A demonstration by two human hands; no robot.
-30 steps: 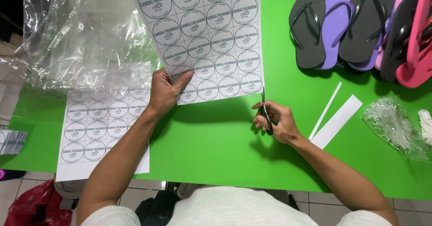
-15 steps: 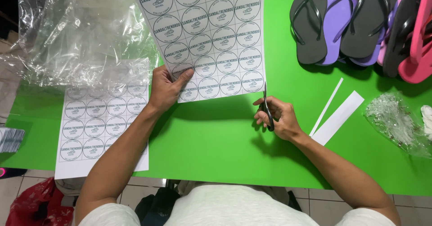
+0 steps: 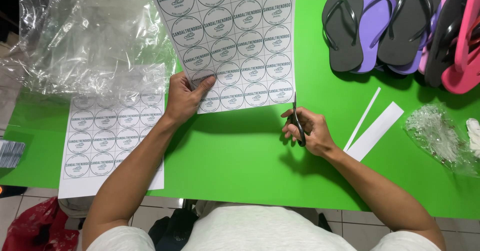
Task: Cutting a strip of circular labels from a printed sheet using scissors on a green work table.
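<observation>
Bright green tabletop (image 3: 240,166), plenty of bare room in the middle. Held over it is a printed sheet of round labels (image 3: 235,36), thin and floppy, so it's best pinched near the bottom edge, where the left hand (image 3: 184,97) has it clamped. Right hand (image 3: 306,128) is wrapped around black scissors (image 3: 297,121) at the sheet's right edge. Flip-flops (image 3: 390,26) crowd the far corner.

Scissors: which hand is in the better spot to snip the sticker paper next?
Probably the right hand: it already holds the scissors at the sticker sheet's right edge. The left hand grips the sheet's bottom edge.
</observation>
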